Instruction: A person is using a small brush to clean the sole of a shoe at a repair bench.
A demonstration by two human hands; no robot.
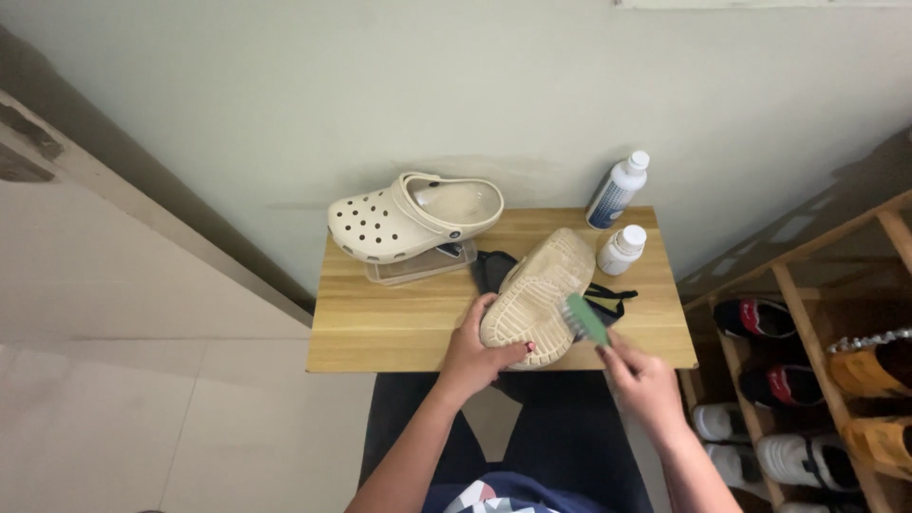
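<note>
Our left hand [472,353] clamps the upturned cream clog [538,290], sole showing; our right hand [638,372] grips the green brush [586,318] against it, its mate [413,215] beyond.

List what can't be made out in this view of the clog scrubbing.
- Head view: upper of the held clog, turned sole up.
- Bristles of the green brush, facing away against the sole.
- Dark cloth, mostly under the clog.
- Clear tray, largely covered by the second clog.
- Bottle labels, too small.
- Shoe rack, cut by the right edge.
</note>
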